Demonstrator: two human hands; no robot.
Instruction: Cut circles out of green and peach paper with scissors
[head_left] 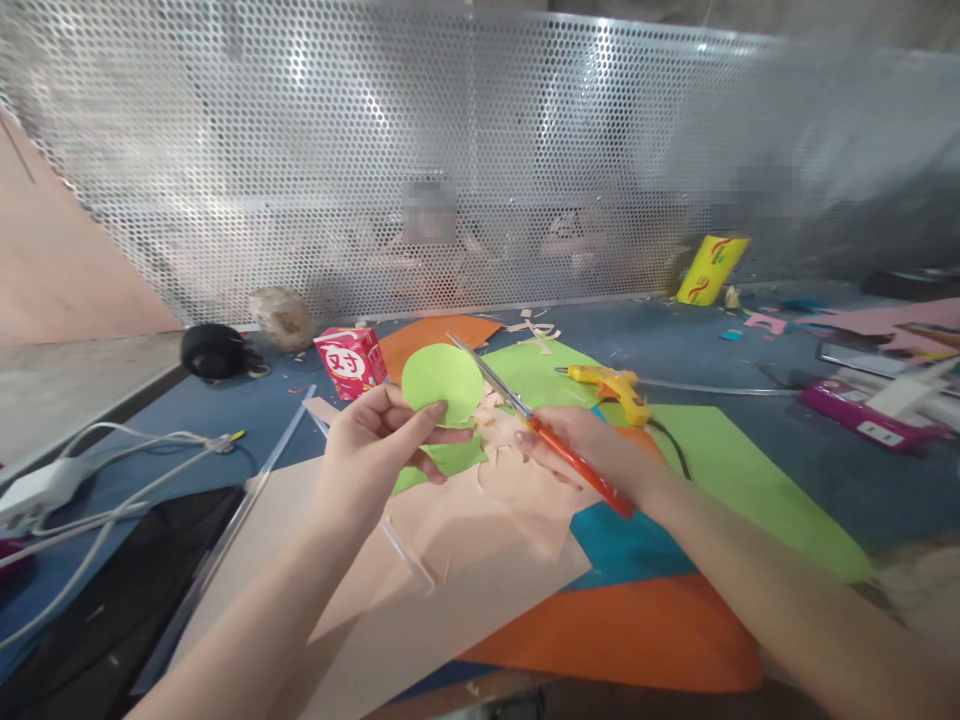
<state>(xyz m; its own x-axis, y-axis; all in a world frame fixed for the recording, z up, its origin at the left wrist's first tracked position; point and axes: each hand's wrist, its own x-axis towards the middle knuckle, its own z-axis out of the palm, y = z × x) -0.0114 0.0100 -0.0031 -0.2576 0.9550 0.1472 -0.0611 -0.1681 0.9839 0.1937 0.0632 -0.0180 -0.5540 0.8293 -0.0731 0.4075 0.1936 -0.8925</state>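
Observation:
A round green paper disc (441,382) is pinched between the thumb and fingers of my left hand (382,430). My right hand (581,445) grips scissors (566,455) with red handles. Their metal blades point up and left, close to the disc's right edge; whether they touch it I cannot tell. Under both hands lie pale peach paper sheets (450,540) and small paper scraps (499,425). More green paper (536,365) lies behind the scissors.
A yellow glue gun (611,385) with a cord lies right of the scissors. Left stand a red box (350,362) and a black round object (212,352). White cables (112,500) cross the left side. A perforated metal panel (480,120) rises behind; a purple power strip (870,415) lies right.

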